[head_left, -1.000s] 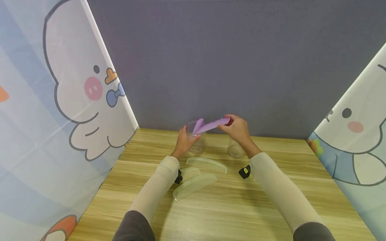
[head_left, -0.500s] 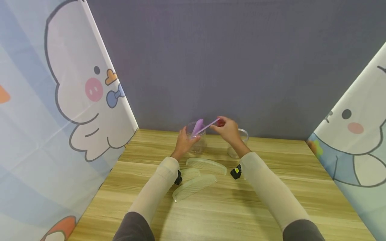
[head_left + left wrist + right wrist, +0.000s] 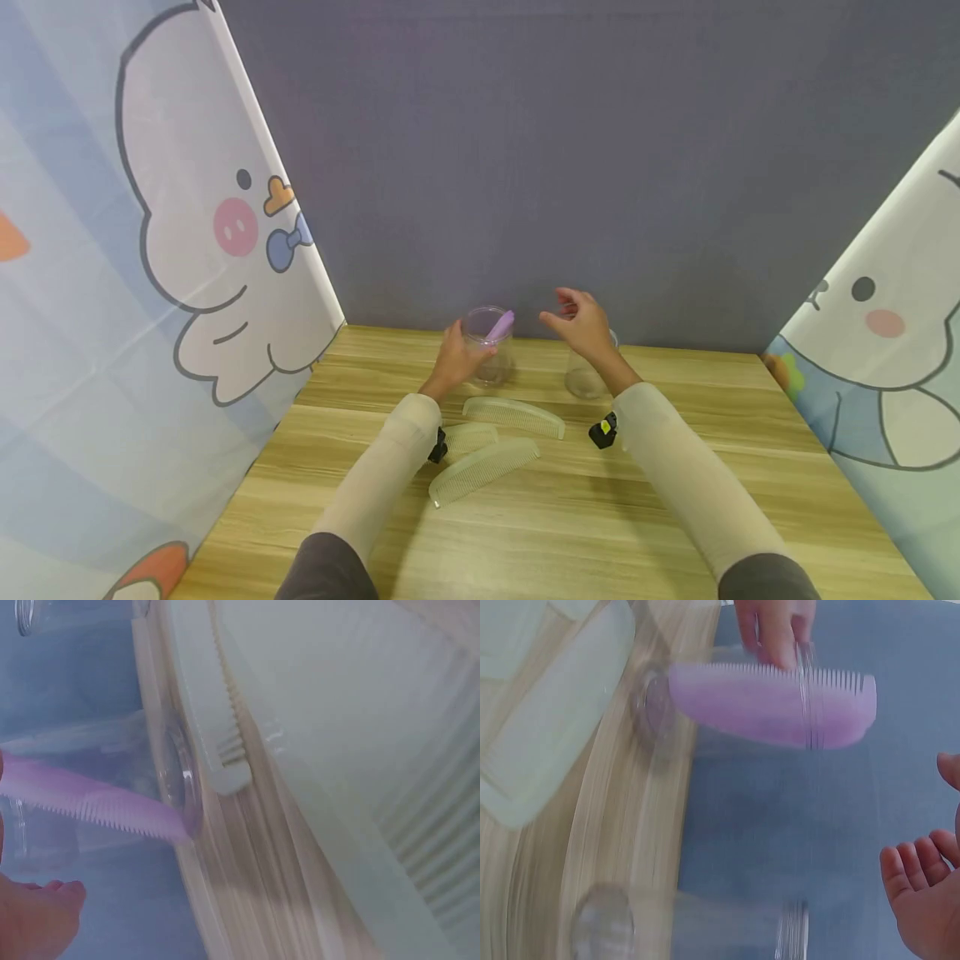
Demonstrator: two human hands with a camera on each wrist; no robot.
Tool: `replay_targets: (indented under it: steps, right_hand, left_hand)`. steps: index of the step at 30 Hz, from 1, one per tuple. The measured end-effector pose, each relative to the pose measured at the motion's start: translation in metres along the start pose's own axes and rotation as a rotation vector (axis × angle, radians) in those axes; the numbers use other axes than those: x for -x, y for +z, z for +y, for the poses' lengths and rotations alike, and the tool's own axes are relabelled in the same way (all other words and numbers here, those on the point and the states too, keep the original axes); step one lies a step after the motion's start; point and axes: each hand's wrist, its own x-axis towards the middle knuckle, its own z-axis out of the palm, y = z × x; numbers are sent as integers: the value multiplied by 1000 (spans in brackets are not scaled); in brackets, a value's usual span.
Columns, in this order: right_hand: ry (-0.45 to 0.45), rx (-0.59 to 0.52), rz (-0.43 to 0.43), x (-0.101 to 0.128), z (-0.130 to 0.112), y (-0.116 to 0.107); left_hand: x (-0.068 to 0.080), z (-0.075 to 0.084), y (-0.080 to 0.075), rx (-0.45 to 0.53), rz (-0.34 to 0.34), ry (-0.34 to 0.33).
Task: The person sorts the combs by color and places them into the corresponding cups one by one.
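My left hand [image 3: 453, 360] grips a clear plastic jar [image 3: 491, 375] from its left side, thumb across the front. Inside the jar leans a purple comb [image 3: 501, 326], its upper end poking past the rim. In the right wrist view the comb [image 3: 772, 705] shows lengthwise through the clear wall, teeth toward the left hand's fingers [image 3: 780, 645]. My right hand [image 3: 588, 327] hovers to the right of the jar, fingers loosely bent and holding nothing. A second clear jar [image 3: 583, 383] stands behind and below the right wrist, partly covered by it.
Three pale green combs lie on the wooden table [image 3: 600, 517]: a far one [image 3: 513, 412], a short-looking one [image 3: 471, 437] partly behind the left wrist, and a near one [image 3: 483, 472]. A grey wall [image 3: 555, 167] rises directly behind the jars.
My right hand has let go of a purple comb, which has gone down into the jar, and has drawn back to the right. The purple in the jar now tilts right. The left hand stays put.
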Motion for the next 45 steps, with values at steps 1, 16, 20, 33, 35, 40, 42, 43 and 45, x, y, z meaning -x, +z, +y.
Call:
replay_targets:
  steps: [1,16,20,33,35,40,42,43,45]
  right_hand:
    - [1,1,-4,0,2,-3]
    - [-2,44,3,12,51,-49]
    - [15,89,-37,18,65,-55]
    - [81,131,-178,32,96,-61]
    - [78,125,-185,34,99,-59]
    - [58,127,-177,37,104,-55]
    - [60,130,-172,38,106,-54]
    - [60,127,-170,38,106,-53]
    - [66,123,-165,39,108,-51]
  left_hand:
    - [1,-2,-2,-13,-12,-2]
    - [39,-23,-61,-285,-264,62]
    - [57,-35,-76,-323,-329,94]
    - [110,-49,-100,-439,-438,-27]
    - [117,-51,-100,-438,-444,-44]
    - [129,-54,-98,-471,-449,-28]
    - [133,-54,-96,-484,-448,-7]
    - [135,-55,-96,-487,-450,1]
    - [138,-55,-95,-488,-451,9]
